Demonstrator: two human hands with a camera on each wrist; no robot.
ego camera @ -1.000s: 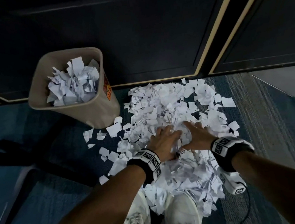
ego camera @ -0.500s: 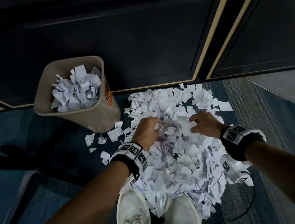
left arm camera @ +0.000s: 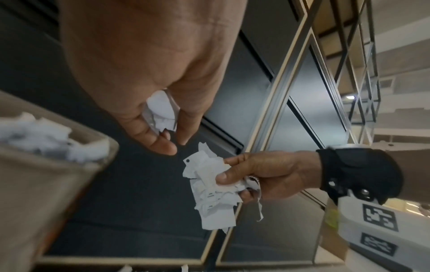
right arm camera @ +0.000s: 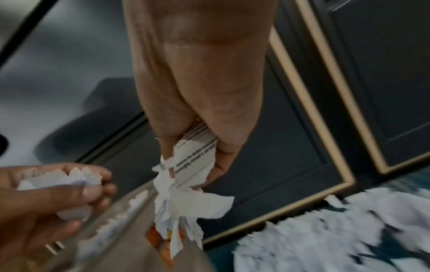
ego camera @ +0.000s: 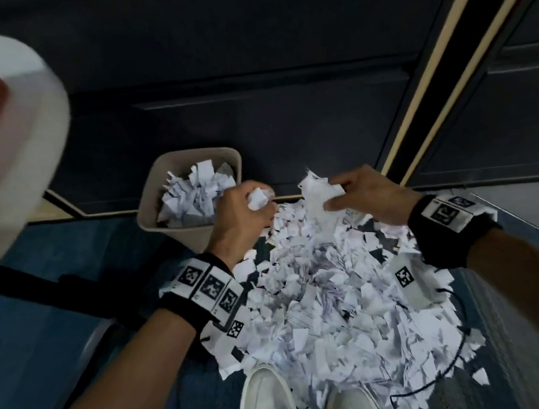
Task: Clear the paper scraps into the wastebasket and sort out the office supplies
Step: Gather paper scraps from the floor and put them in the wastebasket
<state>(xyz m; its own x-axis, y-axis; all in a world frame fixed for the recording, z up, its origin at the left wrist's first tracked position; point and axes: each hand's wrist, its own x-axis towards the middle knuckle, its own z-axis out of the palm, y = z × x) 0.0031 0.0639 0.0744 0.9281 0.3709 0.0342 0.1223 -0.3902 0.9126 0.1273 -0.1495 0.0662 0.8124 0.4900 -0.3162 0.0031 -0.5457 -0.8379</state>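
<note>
The left hand [ego camera: 246, 219] is clenched on a small wad of scraps [ego camera: 257, 199], right by the bin's [ego camera: 179, 231] near rim. The right hand [ego camera: 369, 200] grips a bigger bunch [ego camera: 317, 193] and holds it up over the far end of the pile [ego camera: 335, 296], a bit to the right of the bin. Both hands are lifted off the floor.

The job looks about part way done. The bin already has a heap of torn paper in it, close to the top. But a big pile of scraps lies on the floor, from the shoes [ego camera: 267, 400] up to the wall. So many more handfuls are left, and the bin may get too full. No office supplies show in the pictures, so I think that part is not started.

The floor is dark blue carpet [ego camera: 61, 336]. The bin stands on it against a dark panelled wall [ego camera: 251, 91] with thin gold trim. A thin black wire [ego camera: 452, 367] runs across the pile's right side. The room is dim.
</note>
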